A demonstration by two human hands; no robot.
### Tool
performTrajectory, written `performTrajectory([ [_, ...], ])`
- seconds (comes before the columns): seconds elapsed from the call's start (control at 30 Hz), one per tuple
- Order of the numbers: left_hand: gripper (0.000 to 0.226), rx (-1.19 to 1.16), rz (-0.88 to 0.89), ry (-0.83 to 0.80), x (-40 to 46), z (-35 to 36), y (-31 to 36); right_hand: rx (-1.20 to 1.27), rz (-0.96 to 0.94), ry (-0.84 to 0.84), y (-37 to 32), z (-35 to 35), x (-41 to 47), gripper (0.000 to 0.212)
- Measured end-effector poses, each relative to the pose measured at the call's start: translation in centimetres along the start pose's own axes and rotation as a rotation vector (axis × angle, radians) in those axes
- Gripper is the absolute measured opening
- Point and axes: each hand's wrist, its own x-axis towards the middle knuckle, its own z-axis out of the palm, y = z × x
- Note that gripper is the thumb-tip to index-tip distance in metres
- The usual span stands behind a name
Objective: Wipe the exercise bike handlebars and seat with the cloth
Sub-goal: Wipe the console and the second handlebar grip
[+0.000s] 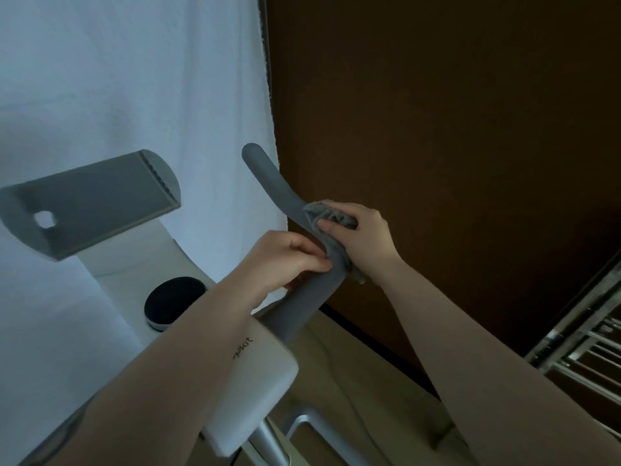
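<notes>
1. The grey handlebar (268,178) curves up and away in the middle of the view, in front of a white sheet (117,79) and a dark brown wall (453,112).
2. The right hand (363,237) holds a grey cloth (331,218) against the handlebar at its bend. Its fingers (339,227) are curled round the cloth and the bar.
3. The left hand (285,260) grips the handlebar just below the cloth, fingers wrapped round the bar.
4. The two hands are just beside each other.
5. A white bike frame (255,381) sits under the left arm.
6. A black round knob (174,297) is on the frame, left of the hands.
7. A grey flat holder (90,203) sticks up on the left.
</notes>
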Motion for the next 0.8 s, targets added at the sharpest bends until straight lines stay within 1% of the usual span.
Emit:
performTrajectory([
  [0.07, 0.006, -0.026, -0.009, -0.005, -0.1, -0.1, -0.1, 0.135, 0.034, -0.028, 0.8, -0.3, -0.7, 0.045],
  [0.1, 0.006, -0.031, -0.006, -0.006, -0.1, -0.1, -0.1, 0.149, 0.03, -0.017, 1.3, -0.3, -1.2, 0.046],
  [0.2, 0.008, -0.04, -0.006, -0.006, 0.1, -0.1, -0.1, 0.036, -0.023, -0.012, 1.2, -0.1, -1.0, 0.046],
  [0.27, 0.008, -0.034, -0.017, -0.008, 0.3, -0.1, 0.1, -0.042, -0.035, -0.065, 0.4, 0.0, 1.0, 0.042],
  [0.37, 0.008, -0.021, -0.015, -0.021, 0.4, -0.2, 0.1, -0.026, 0.015, -0.157, -0.6, 0.3, 3.4, 0.035],
  [0.43, 0.008, -0.022, -0.008, -0.022, 0.3, -0.1, 0.0, 0.049, 0.038, -0.115, -0.5, 0.4, 2.8, 0.029],
  [0.5, 0.008, -0.018, 0.007, -0.015, 0.3, -0.1, -0.1, 0.154, 0.051, -0.004, 0.3, 0.4, 0.4, 0.021],
  [0.57, 0.008, -0.019, 0.015, -0.002, 0.4, -0.1, -0.1, 0.181, 0.065, 0.084, 0.9, 0.6, -2.4, 0.025],
  [0.63, 0.007, -0.027, 0.01, 0.004, 0.5, 0.0, 0.0, 0.112, 0.044, 0.125, 0.8, 0.9, -3.0, 0.032],
  [0.67, 0.007, -0.026, 0.006, 0.002, 0.5, 0.1, 0.0, 0.074, 0.043, 0.112, 0.6, 0.9, -2.1, 0.032],
  [0.73, 0.007, -0.011, 0.004, -0.004, 0.6, 0.0, 0.1, 0.019, 0.086, 0.014, 0.0, 0.7, 0.6, 0.027],
  [0.77, 0.007, -0.006, 0.002, -0.005, 0.5, 0.0, 0.1, 0.054, 0.138, -0.032, -0.4, 0.6, 1.7, 0.023],
  [0.8, 0.008, -0.008, 0.0, -0.004, 0.4, 0.0, 0.1, 0.15, 0.196, -0.057, -0.8, 0.5, 2.4, 0.02],
])
